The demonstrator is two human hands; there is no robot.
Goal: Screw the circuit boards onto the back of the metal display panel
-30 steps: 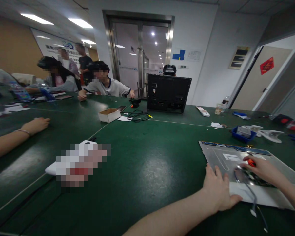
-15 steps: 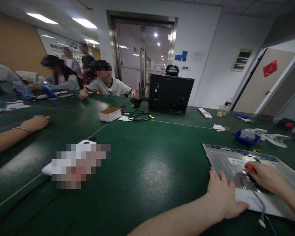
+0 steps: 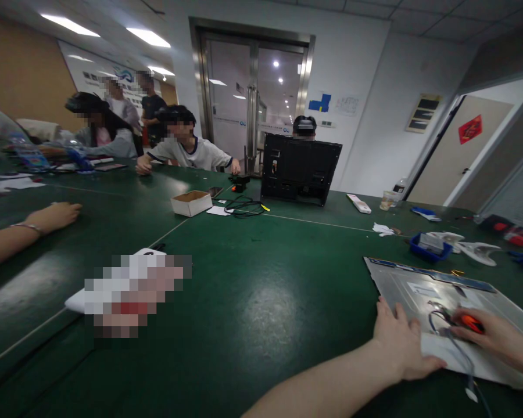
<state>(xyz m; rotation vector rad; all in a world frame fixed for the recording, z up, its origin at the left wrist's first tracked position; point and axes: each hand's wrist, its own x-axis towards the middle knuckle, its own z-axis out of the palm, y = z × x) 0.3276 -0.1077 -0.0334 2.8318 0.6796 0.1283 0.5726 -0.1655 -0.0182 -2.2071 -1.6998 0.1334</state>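
A flat silver display panel (image 3: 401, 278) lies on the green table at the right. My left hand (image 3: 398, 342) rests with spread fingers on its near left corner and grips nothing. The fingers of my right hand (image 3: 501, 337) are wrapped around a screwdriver (image 3: 473, 323) with an orange and black handle, held low over the panel. Its tip cannot be made out. A grey cable (image 3: 462, 354) runs from near the right fingers over the panel's near edge, ending in a white connector (image 3: 471, 395).
Beyond the panel stand a blue tray (image 3: 429, 248) and white curved parts (image 3: 479, 253). A black monitor housing (image 3: 300, 168) stands upright at the back, with a coiled black cable (image 3: 246, 207) and a white box (image 3: 192, 203) nearby. Co-workers sit opposite; another person's arm (image 3: 35, 229) rests at left.
My right hand has shifted right and slightly nearer, with the screwdriver's orange handle now more exposed. My left hand stays on the panel's corner. The whole view has turned slightly.
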